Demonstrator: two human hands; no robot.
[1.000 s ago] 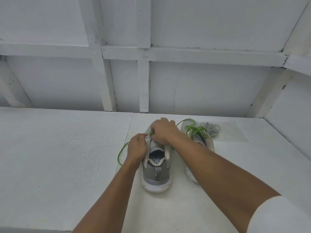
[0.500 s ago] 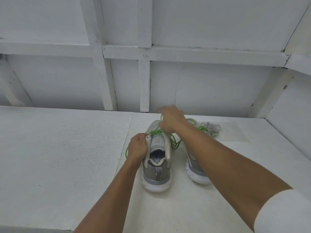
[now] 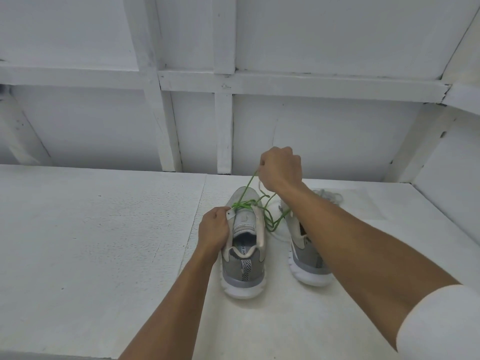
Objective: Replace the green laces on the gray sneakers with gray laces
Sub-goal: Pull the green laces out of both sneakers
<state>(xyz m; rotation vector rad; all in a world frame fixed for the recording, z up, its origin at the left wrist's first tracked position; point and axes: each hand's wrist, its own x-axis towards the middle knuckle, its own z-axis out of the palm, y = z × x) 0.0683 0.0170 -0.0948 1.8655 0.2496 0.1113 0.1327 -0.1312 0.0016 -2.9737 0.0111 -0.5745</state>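
Observation:
Two gray sneakers stand heel-toward-me on the white table. My left hand [image 3: 214, 228] grips the left side of the near sneaker [image 3: 244, 263] at its eyelet edge. My right hand [image 3: 281, 171] is raised above the toe and pinches the green lace [image 3: 249, 203], pulled taut upward from the upper eyelets. Loose green loops hang between the shoes. The second sneaker [image 3: 306, 258] sits to the right, partly hidden by my right forearm. A bundle of gray laces [image 3: 330, 196] lies behind it.
The white table [image 3: 104, 242] stretches wide to the left and toward me. A white framed wall [image 3: 223, 126] rises right behind the shoes, and a slanted white panel closes the right side.
My right hand has risen up and away from the shoe's tongue, drawing the green lace out of the eyelets. My left hand has stayed on the shoe's side.

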